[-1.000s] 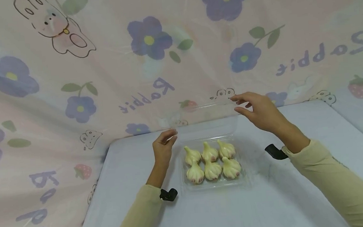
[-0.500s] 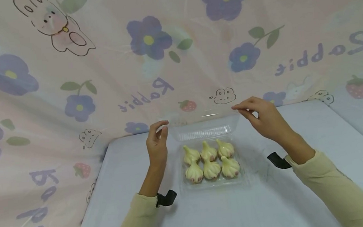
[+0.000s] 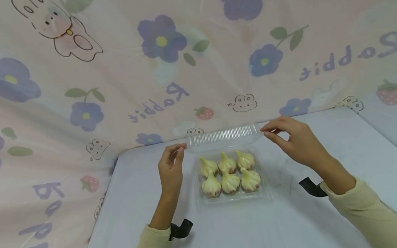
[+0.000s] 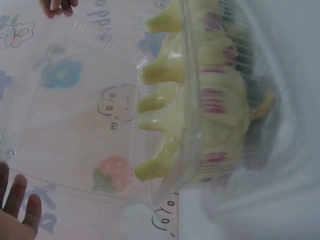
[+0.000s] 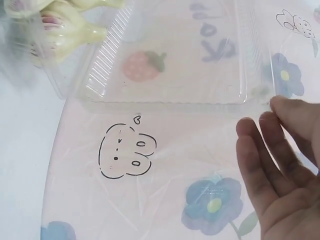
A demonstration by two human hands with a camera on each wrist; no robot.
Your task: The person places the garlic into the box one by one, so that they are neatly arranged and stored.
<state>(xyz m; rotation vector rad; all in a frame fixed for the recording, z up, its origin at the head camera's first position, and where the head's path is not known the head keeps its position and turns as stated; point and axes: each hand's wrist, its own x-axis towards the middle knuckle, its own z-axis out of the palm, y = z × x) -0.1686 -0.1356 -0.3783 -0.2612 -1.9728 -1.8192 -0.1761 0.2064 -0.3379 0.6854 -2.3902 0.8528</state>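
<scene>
A clear plastic clamshell box stands on the table with several garlic bulbs in two rows in its base. Its see-through lid is raised at the far side, ribbed along one wall. My left hand is at the lid's left corner; in the left wrist view its fingers are spread beside the lid's edge. My right hand pinches the lid's right corner between thumb and fingertips. In the right wrist view, the right hand's fingers lie close together beside that corner.
The box sits on a white-covered table. Behind it hangs a pink cloth printed with flowers and rabbits, close to the raised lid. A black mount sticks out from the left wrist, and another black mount from the right.
The lid's angle has changed, and its ribbed wall now shows higher. My right hand has come down and toward me. My left hand has moved left, then down to the lid's corner.
</scene>
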